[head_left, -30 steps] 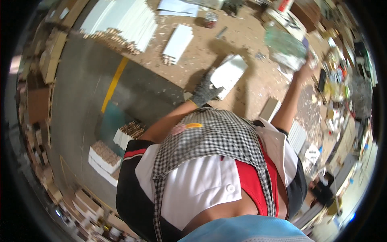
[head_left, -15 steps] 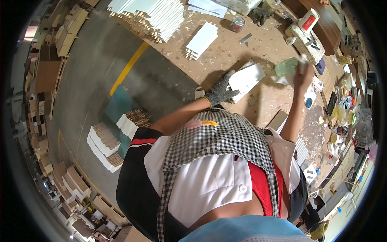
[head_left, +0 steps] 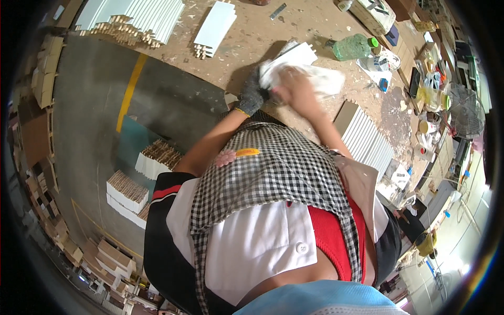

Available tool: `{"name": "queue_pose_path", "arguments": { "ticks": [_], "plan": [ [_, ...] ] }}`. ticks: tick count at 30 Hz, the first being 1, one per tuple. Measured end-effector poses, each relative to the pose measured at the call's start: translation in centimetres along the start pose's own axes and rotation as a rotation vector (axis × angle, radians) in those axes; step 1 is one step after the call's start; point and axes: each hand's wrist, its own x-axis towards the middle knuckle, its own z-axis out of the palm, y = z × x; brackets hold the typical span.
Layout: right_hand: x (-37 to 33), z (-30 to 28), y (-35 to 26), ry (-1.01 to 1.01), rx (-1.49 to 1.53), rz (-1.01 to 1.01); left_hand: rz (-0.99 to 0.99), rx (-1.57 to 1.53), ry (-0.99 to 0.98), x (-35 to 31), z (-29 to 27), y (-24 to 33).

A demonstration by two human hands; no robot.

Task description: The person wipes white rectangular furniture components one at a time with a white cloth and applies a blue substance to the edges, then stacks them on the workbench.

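My left hand [head_left: 253, 93], in a grey knit glove, grips the near left end of a short stack of white slats [head_left: 299, 54] at the bench's edge. Pegs stick out from the slats' far end. My bare right hand [head_left: 300, 93] is closed on a white cloth [head_left: 326, 81] and lies over the slats, close against the glove. Motion blurs this hand and the cloth, and together they hide much of the slats. Just beyond the cloth is a green clear bottle [head_left: 350, 48] with a bright green cap.
White slats are piled at the far left [head_left: 144, 21], with a smaller bundle [head_left: 215, 27] beside them. More slats [head_left: 366, 134] lie to my right. A metal strip [head_left: 278, 11] lies farther back. Bottles, cups and a fan [head_left: 466, 109] crowd the right. Stacked pieces [head_left: 127, 190] stand on the floor at left.
My right hand has come away from the green bottle, moving left with the cloth onto the white slats. The left hand still grips them. The whole view has shifted.
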Motion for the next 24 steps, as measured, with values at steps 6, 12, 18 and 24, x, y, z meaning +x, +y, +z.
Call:
{"name": "queue_pose_path", "arguments": {
  "ticks": [6, 12, 18, 24],
  "plan": [
    [-0.1, 1.8, 2.4, 0.015, -0.188, 0.112, -0.05, 0.344, -0.013, -0.7, -0.8, -0.7],
    [0.2, 0.8, 3.9, -0.056, -0.237, 0.197, -0.065, 0.261, -0.01, -0.9, 0.1, 2.3],
    [-1.0, 1.8, 4.5, -0.091, -0.301, -0.069, -0.156, 0.022, 0.004, -0.5, 0.0, 0.6],
    [0.4, 2.2, -0.8, -0.19, -0.238, -0.079, -0.237, -0.367, -0.016, -0.2, 0.1, 0.3]
  ]
}}
